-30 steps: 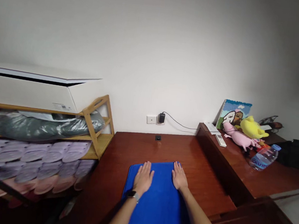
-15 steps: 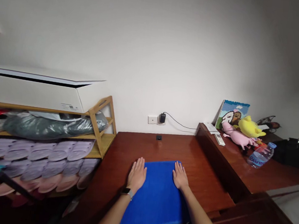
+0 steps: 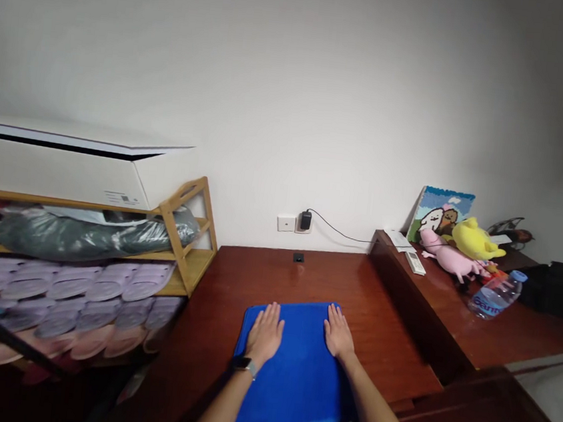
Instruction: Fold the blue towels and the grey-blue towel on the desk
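Note:
A blue cloth [image 3: 298,367] lies spread on the reddish-brown table [image 3: 325,276], its near edge at the table's front edge. My left hand [image 3: 265,333] rests flat on the cloth's left part, fingers stretched forward, with a watch on the wrist. Flat on the cloth's far right corner is my right hand [image 3: 339,332], its fingers also extended. A bit of white, perhaps a tag, shows under the near left corner of the cloth.
On the left stands a wooden rack [image 3: 195,269] with slippers, a bagged item and a white box [image 3: 64,168]. A raised desk on the right holds plush toys [image 3: 457,260], a bottle [image 3: 496,297], a remote [image 3: 415,263] and a picture. A charger [image 3: 306,220] is plugged into the wall.
My left hand has moved slightly right, further onto the cloth, and the cloth's far left corner now shows beyond it. My right hand stays at the far right corner. The view has shifted slightly.

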Available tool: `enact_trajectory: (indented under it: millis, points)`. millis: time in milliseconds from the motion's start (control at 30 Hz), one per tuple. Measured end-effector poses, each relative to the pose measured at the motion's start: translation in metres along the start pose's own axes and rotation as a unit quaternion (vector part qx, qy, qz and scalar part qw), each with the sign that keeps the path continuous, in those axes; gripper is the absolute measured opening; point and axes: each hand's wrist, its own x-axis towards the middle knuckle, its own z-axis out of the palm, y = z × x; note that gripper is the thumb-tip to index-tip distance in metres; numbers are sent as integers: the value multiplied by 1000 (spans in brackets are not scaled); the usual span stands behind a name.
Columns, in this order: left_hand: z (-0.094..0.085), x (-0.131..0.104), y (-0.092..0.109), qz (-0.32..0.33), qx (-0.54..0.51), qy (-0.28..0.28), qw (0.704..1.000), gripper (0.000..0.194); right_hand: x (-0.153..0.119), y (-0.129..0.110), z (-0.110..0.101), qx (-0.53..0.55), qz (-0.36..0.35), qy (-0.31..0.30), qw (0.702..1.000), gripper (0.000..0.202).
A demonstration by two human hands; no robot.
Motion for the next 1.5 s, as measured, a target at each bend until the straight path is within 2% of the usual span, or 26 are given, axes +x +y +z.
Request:
enact_trajectory:
  millis: [67,133,267,367,433,467,567,667,733,767,833,1000,1067,1133,1300,1433,1500]
  points:
    - [-7,-6,-39,-32,14,3,999,65,1,-1,-2,-2,3,-8,1000,70]
    - [-12,-9,-60,-42,13,3,999,66,1,-3,-6,-6,8,-21,1000,70]
    - [-20,-8,-70,-33,5,0,999,65,-1,-8,-19,-16,26,-59,998,70]
    - [-26,-10,-65,-27,4,8,1000,66,-10,-10,-21,-27,20,-30,999,69]
    - [-27,-13,-50,-22,0,31,999,67,-18,-10,-16,-36,0,4,999,69]
    - [-26,-15,-36,-12,-5,44,999,67,-22,-9,-13,-39,-9,11,999,69]
    - [-15,-17,29,64,-29,52,996,65,-30,-9,-3,-43,-14,-2,999,68]
    - [0,-14,96,127,-47,13,991,63,-33,-9,0,-49,-16,-9,999,68]
    - [7,-11,115,124,-48,-1,991,62,-33,-8,0,-49,-20,-8,999,68]
    - [8,-9,113,115,-46,-3,992,62,-33,-7,0,-48,-22,-8,999,68]
    - [6,-10,87,84,-39,-1,996,63,-33,-6,0,-44,-21,-6,999,68]
    - [-9,-27,-26,-37,-5,21,999,67,-33,-6,4,-35,-12,-7,999,69]
    - [-12,-33,-53,-57,0,28,998,67,-30,-6,2,-33,-6,-13,999,69]
    - [-13,-36,-61,-65,-1,28,997,67,-24,-8,-4,-29,1,-18,999,68]
    - [-9,-36,-56,-68,-3,24,997,67,-1,-13,-20,-22,16,-3,1000,67]
    - [-14,-36,-61,-61,2,20,998,68,7,-12,-14,-15,18,-15,1000,69]
    - [-18,-31,-55,-50,6,29,998,69,8,-10,-9,-13,15,-10,1000,70]
